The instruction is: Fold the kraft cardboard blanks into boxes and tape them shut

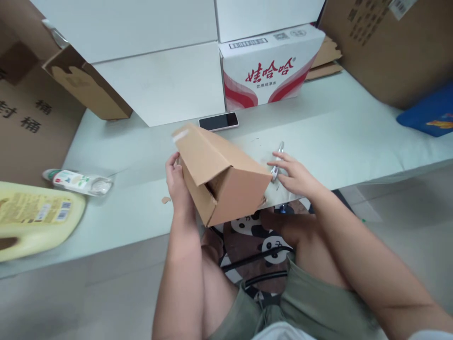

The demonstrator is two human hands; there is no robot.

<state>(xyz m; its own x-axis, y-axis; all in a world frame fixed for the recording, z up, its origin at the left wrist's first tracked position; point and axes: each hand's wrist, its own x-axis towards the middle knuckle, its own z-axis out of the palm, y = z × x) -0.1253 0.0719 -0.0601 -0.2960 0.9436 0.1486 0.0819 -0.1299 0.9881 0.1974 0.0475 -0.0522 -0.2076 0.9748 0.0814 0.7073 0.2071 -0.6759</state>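
Note:
My left hand (177,182) grips the left side of a brown cardboard box (233,193), its fingers partly hidden behind the cardboard. The box is tilted on the front part of the table, with a flap (201,156) not fully closed and a dark gap under it. At the box's right corner, my right hand (292,174) has its fingers spread over a slim silver-and-white tool (281,148) lying on the table. The fingers seem to touch the tool; its exact kind is too blurred to tell.
A phone (218,122) lies behind the box, before white cartons (159,80) and a red-and-white carton (269,71). To the left are a clear bottle (79,182) and a yellow jug (38,217). A blue container (430,111) stands right. A cardboard scrap (166,200) lies near my left hand.

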